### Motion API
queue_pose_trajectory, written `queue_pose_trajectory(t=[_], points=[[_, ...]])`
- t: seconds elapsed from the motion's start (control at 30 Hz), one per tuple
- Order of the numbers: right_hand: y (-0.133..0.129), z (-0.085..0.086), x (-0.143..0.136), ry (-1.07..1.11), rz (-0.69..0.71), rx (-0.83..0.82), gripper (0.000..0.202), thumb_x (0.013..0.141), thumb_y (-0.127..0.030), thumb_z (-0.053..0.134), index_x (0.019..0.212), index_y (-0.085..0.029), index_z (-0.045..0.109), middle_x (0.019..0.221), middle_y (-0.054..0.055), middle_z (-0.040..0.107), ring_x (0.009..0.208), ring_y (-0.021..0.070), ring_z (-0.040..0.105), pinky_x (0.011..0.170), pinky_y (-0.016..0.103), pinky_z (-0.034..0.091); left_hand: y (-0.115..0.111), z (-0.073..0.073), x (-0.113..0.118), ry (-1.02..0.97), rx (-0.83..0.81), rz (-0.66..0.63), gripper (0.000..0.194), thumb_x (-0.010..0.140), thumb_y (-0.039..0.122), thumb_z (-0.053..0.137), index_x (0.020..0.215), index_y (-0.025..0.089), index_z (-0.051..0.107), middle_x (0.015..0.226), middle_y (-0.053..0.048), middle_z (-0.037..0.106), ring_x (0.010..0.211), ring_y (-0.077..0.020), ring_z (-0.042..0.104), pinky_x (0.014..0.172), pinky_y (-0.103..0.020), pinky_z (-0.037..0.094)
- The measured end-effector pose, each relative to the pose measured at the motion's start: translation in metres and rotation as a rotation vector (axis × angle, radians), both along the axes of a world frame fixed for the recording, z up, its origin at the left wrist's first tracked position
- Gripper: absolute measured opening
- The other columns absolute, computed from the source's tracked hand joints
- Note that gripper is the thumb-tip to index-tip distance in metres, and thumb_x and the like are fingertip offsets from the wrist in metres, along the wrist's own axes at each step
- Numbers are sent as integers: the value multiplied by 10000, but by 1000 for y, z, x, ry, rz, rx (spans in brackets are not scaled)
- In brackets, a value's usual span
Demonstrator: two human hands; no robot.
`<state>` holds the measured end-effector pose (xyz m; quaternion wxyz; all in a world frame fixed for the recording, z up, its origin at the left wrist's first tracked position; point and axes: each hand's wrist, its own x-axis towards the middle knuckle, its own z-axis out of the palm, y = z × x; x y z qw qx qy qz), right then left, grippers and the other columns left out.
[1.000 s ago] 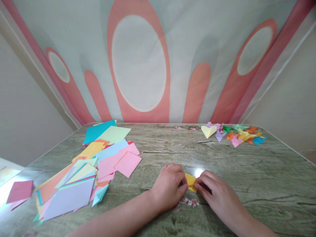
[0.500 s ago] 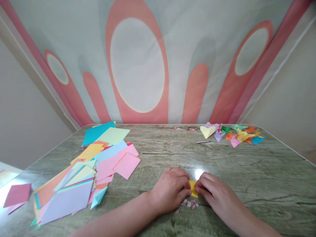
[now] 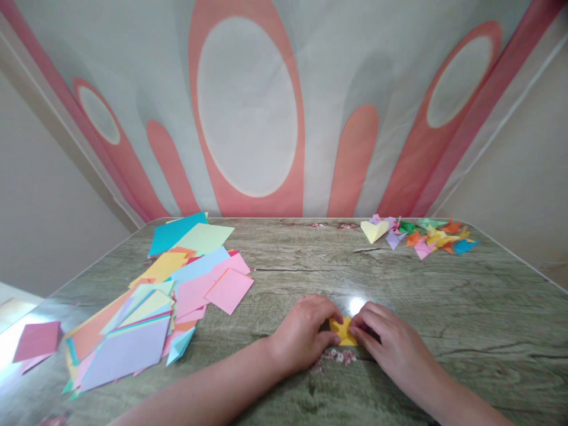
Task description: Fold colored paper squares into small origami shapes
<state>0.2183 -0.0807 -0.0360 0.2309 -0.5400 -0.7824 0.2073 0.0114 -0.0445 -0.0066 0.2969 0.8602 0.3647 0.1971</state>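
A small folded piece of yellow paper (image 3: 342, 332) lies on the wood-patterned table between my two hands. My left hand (image 3: 306, 331) grips its left side, the fingers along the upper edge and the thumb along the lower. At the right side of the paper, my right hand (image 3: 384, 334) pinches its edge between thumb and fingertips. Part of the paper is hidden under the fingers, so its exact folds are hard to make out.
Loose coloured paper sheets (image 3: 128, 355) spread over the left of the table (image 3: 302, 266), with a folded light-blue piece (image 3: 181, 345) beside them. Dark pink paper (image 3: 38, 341) lies at the far left. Several folded paper figures (image 3: 439, 238) and a pale yellow heart (image 3: 374, 231) sit at the back right.
My left fingers and thumb have spread wider apart around the yellow paper, and more of its surface shows. The whole view has tilted slightly.
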Motion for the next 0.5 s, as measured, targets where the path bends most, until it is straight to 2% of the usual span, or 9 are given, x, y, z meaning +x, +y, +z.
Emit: queue_pose_trajectory(t=[0.17, 0.33, 0.43, 0.5], points=[[2, -1, 1, -5, 4, 13, 167, 926, -261, 509, 788, -218, 592, 806, 17, 590, 766, 175, 570, 675, 296, 437, 1, 2, -1, 13, 0, -38, 179, 770, 147, 701, 929, 188, 630, 896, -4, 633, 910, -161, 571, 844, -261, 415], [2, 1, 1, -10, 12, -13, 123, 903, -244, 554, 789, -211, 587, 813, 11, 588, 778, 177, 568, 685, 297, 434, 0, 3, -4, 92, 80, -159, 145, 875, 180, 578, 1006, 193, 638, 880, -28, 640, 893, -167, 581, 821, -267, 424], [3, 2, 1, 0, 22, -34, 136, 913, -244, 540, 788, -211, 581, 821, 14, 591, 800, 182, 567, 701, 300, 431, -1, 7, -5, 156, 208, -259, 150, 905, 167, 499, 893, 169, 648, 940, -56, 642, 919, -172, 579, 832, -272, 425], [3, 2, 2, 9, 22, -35, 155, 922, -255, 529, 781, -210, 576, 817, 15, 590, 799, 182, 566, 701, 300, 430, -1, 11, -6, 219, 275, -320, 130, 882, 153, 511, 825, 158, 628, 943, -58, 644, 908, -180, 578, 825, -276, 430]])
